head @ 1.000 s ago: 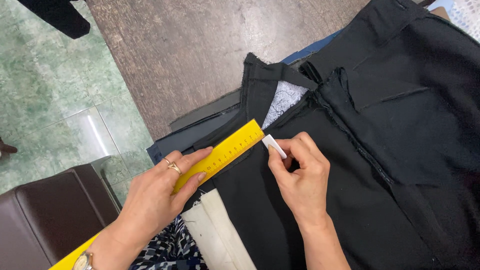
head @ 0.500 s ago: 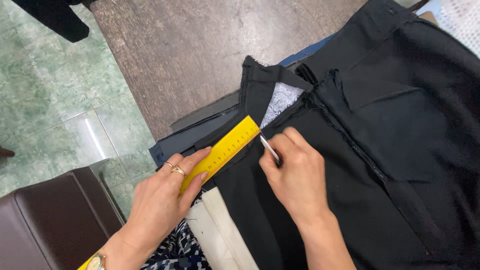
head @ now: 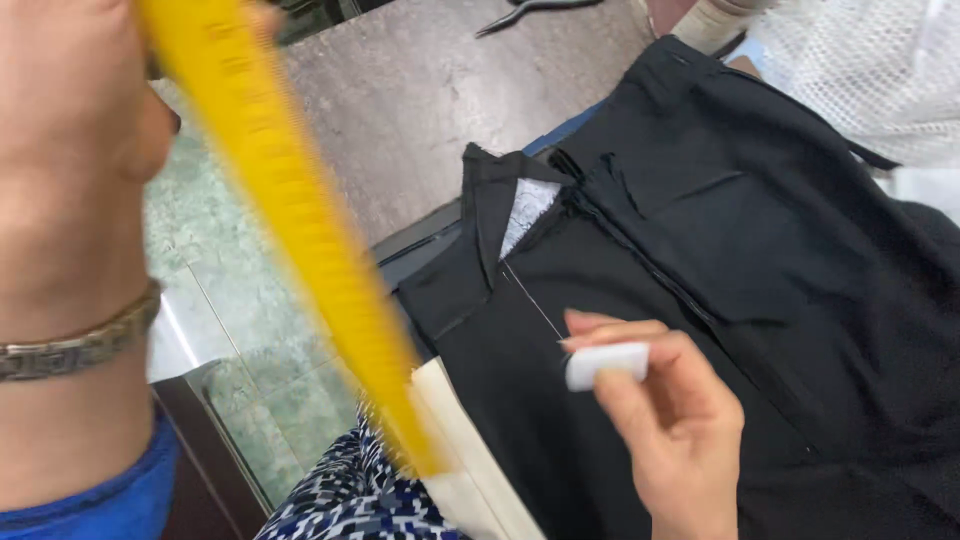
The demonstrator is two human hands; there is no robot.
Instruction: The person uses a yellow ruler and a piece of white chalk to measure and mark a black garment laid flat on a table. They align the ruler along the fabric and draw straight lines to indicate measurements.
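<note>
At frame left: left hand (head: pixel 70 110) grips yellow ruler (head: pixel 300 240), blurred.
Lower right: right hand (head: pixel 670 430) pinches white chalk (head: pixel 607 365) over black trousers (head: pixel 720 300).

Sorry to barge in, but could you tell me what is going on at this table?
A person is marking black trousers spread on a dark table. The right hand pinches a small white chalk just above the cloth, beside a thin pale line running from the waistband. The left hand holds a yellow ruler lifted close to the camera, blurred. Folded cream fabric lies at the table's near edge.
</note>
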